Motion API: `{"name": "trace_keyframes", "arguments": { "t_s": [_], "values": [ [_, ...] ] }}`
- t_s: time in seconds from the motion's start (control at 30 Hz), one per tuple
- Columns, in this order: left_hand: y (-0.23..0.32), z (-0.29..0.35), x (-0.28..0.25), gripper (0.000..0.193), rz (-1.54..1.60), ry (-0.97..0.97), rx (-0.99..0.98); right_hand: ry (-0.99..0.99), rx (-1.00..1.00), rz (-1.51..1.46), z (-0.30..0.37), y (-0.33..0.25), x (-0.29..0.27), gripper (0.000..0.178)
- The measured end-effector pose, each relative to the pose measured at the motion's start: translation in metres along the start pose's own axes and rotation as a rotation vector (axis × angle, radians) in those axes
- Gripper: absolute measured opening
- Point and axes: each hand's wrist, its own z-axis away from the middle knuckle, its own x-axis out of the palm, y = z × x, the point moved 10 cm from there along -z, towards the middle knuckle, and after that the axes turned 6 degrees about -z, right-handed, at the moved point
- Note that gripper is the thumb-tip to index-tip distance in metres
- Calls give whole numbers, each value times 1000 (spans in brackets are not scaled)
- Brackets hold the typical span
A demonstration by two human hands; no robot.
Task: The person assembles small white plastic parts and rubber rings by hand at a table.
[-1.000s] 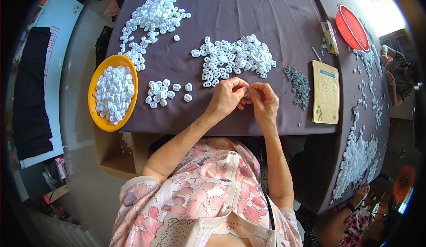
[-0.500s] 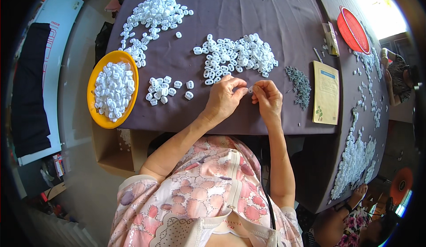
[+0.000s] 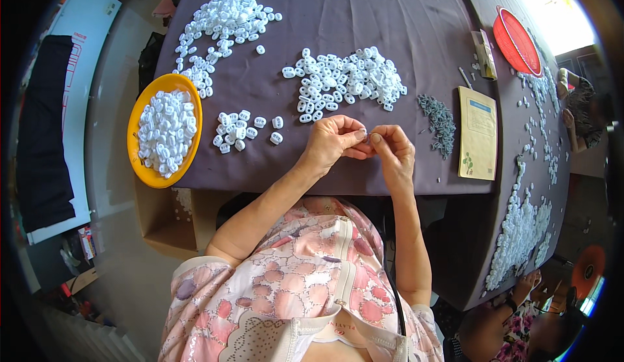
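Observation:
Above the near edge of the cloth, my left hand (image 3: 333,144) and my right hand (image 3: 394,154) meet at the fingertips. Both are closed in a pinch. A bit of a small white plastic piece (image 3: 364,132) shows at the left fingertips; whatever the right thumb and finger pinch is hidden. Just beyond my hands spreads a pile of white oval plastic pieces (image 3: 374,79) with two holes each. A smaller group of such pieces (image 3: 235,130) lies to the left, and small dark grey pegs (image 3: 440,123) are heaped to the right.
An orange bowl (image 3: 133,142) full of white pieces stands at the left edge, a larger heap (image 3: 224,14) behind it. On the right are a tan packet (image 3: 476,147), a red basket (image 3: 517,42) and more white pieces (image 3: 517,238). Other people sit beyond that table.
My left hand has moved slightly right and nearer, so its fingertips now meet those of my right hand. The gap between them has closed. The piles look unchanged.

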Motion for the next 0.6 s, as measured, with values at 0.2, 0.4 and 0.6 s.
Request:
{"name": "trace_keyframes", "arguments": {
  "t_s": [0.2, 0.4, 0.6],
  "values": [
    [2, 3, -1, 10, -33, 30, 18, 6, -28, 1, 3, 0, 3, 2],
    [2, 3, -2, 10, -76, 38, 43, 6, -40, 36, 3, 2, 3, 1],
    [3, 3, -3, 9, -115, 69, 74, -2, -174, 246, 5, -13, 10, 2]
  ]
}}
